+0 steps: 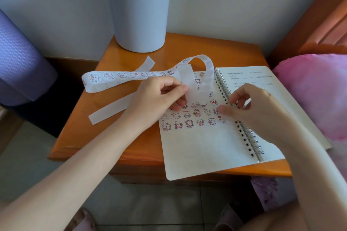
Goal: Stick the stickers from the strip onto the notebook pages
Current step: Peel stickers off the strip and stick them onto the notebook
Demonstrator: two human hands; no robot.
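A spiral notebook (202, 148) lies open on the orange table, its left page carrying several rows of small cartoon stickers (189, 118). A long white sticker strip (131, 76) runs left across the table and loops up over the page. My left hand (159, 97) pinches the strip's hanging end above the stickers. Over the page near the spiral binding, my right hand (244, 103) has its fingers curled and its blurred fingertips touch the page by a sticker; whether it holds a sticker cannot be told.
A grey bin (139, 11) stands at the back of the table (131, 137). Two bare backing strips (110, 110) lie left of the notebook. A purple rolled mat (20, 62) is at the left, pink bedding (315, 92) at the right.
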